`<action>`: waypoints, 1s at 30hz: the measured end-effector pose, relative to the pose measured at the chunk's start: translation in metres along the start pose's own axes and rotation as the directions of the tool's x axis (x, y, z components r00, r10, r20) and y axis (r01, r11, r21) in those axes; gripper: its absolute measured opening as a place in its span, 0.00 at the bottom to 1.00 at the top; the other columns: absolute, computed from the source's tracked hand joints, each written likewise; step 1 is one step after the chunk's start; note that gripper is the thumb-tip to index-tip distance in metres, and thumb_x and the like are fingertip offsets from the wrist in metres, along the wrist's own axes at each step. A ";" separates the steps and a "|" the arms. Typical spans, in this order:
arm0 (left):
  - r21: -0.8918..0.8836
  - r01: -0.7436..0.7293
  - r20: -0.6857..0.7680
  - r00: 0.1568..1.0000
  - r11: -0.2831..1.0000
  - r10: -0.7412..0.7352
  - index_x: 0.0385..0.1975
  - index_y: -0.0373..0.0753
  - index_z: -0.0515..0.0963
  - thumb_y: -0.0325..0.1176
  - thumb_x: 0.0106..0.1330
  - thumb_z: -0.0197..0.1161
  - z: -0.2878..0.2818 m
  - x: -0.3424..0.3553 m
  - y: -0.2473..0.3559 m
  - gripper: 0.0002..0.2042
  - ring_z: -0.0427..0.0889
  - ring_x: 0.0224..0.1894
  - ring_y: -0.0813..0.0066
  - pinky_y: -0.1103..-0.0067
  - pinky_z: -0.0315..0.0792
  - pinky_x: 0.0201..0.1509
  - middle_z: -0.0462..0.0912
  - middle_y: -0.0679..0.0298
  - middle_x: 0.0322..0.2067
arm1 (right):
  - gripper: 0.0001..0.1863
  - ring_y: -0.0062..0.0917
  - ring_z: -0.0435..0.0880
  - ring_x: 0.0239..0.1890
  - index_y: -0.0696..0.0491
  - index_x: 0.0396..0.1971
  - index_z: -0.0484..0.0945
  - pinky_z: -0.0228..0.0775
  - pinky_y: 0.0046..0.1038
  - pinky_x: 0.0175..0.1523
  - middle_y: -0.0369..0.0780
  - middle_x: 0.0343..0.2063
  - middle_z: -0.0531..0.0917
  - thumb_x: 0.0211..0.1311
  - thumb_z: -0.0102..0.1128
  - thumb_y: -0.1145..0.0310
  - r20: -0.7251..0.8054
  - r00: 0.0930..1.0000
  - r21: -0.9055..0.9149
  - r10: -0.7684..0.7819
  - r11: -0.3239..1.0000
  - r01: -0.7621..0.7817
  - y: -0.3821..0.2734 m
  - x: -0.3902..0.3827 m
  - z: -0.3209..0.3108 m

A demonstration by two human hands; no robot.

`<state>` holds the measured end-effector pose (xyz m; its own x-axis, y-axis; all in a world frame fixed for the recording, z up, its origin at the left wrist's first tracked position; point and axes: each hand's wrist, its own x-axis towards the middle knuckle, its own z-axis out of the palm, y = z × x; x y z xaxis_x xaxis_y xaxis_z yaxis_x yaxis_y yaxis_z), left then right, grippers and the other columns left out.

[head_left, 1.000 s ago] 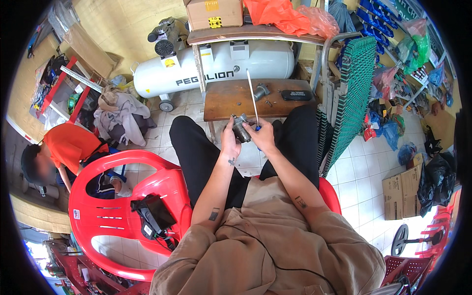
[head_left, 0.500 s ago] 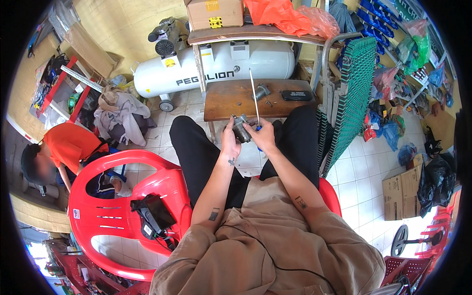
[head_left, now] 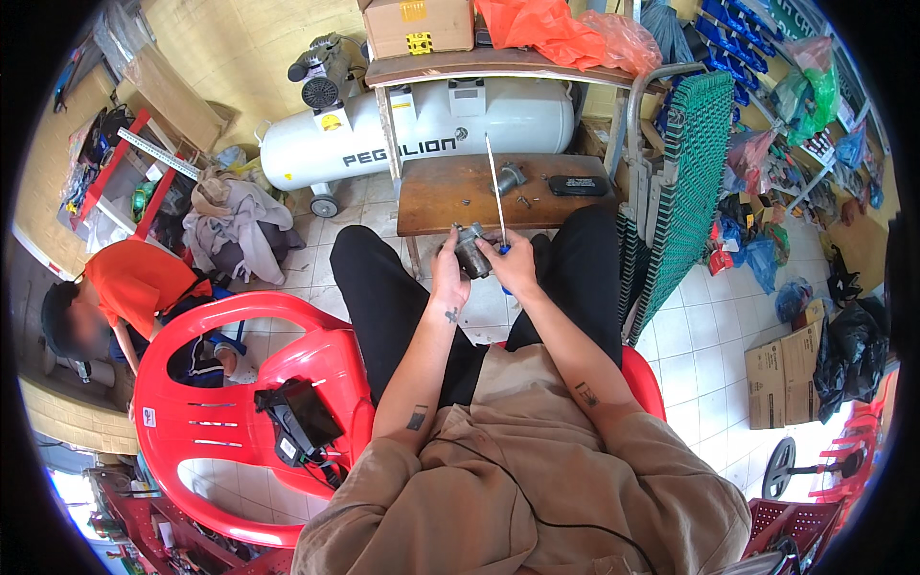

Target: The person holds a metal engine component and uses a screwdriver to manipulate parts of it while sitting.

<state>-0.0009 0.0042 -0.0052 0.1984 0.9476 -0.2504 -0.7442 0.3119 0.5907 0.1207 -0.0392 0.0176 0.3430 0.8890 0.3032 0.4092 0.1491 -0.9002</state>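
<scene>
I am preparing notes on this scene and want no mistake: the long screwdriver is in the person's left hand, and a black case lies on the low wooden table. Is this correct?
Not quite: the long screwdriver is in the person's right hand, not the left hand, as the head view shows. The black case does lie on the low wooden table.

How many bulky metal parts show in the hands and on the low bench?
2: the first part is between the left hand and right hand, which partly hide it; the second part lies on the low bench. Others may be hidden.
</scene>
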 end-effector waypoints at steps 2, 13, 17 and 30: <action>0.008 -0.006 0.004 1.000 1.000 0.006 0.45 0.33 0.75 0.39 0.74 0.58 -0.001 0.001 -0.001 0.14 0.82 0.38 0.72 0.74 0.77 0.43 0.82 0.60 0.39 | 0.14 0.26 0.81 0.24 0.59 0.36 0.86 0.73 0.29 0.34 0.44 0.23 0.85 0.58 0.71 0.63 -0.001 1.000 -0.023 0.003 1.000 -0.003 -0.001 0.000 0.000; 0.027 -0.023 -0.024 0.999 0.999 0.024 0.45 0.32 0.76 0.37 0.69 0.66 0.008 -0.008 0.004 0.15 0.83 0.40 0.71 0.74 0.78 0.43 0.82 0.59 0.39 | 0.14 0.28 0.82 0.25 0.60 0.35 0.85 0.73 0.30 0.36 0.46 0.25 0.86 0.60 0.69 0.62 -0.042 0.997 -0.015 -0.064 0.998 0.063 -0.001 -0.001 0.001; 0.044 -0.011 -0.072 0.997 0.999 0.014 0.45 0.30 0.76 0.38 0.67 0.69 0.008 -0.009 0.006 0.17 0.83 0.41 0.71 0.74 0.78 0.45 0.82 0.59 0.40 | 0.15 0.27 0.82 0.25 0.60 0.35 0.85 0.73 0.30 0.36 0.45 0.24 0.86 0.60 0.69 0.61 -0.020 1.000 0.000 -0.004 1.000 0.004 0.000 0.001 0.000; -0.049 0.055 0.004 0.998 0.997 -0.055 0.45 0.32 0.78 0.40 0.66 0.69 0.006 -0.005 0.005 0.18 0.84 0.41 0.71 0.74 0.78 0.47 0.83 0.60 0.41 | 0.16 0.25 0.82 0.26 0.61 0.35 0.85 0.74 0.28 0.36 0.44 0.26 0.86 0.59 0.70 0.61 -0.009 1.000 0.055 -0.004 0.998 0.005 0.008 0.003 0.001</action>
<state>-0.0020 0.0013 0.0042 0.2417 0.9292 -0.2796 -0.7627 0.3600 0.5373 0.1241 -0.0346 0.0112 0.3489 0.8844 0.3100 0.3639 0.1769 -0.9145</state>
